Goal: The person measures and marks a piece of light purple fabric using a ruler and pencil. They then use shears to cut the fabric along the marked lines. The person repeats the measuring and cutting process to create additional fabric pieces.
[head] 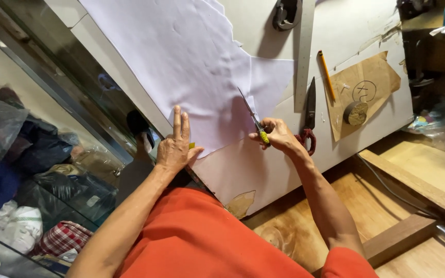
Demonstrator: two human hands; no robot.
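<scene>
**Work table: surface and items resting on it**

You face a white table [263, 175] with its near edge against your body. Pale fabric [181, 56] covers the left and centre of the top. A metal ruler [304, 56] lies to the right of the fabric. Beside the ruler you find large dark shears [310, 110] and a yellow pencil [327, 74]. Brown pattern paper [374, 82] lies toward the right edge, carrying a round disc [355, 113]. A dark object [287, 13] sits at the far edge.
</scene>
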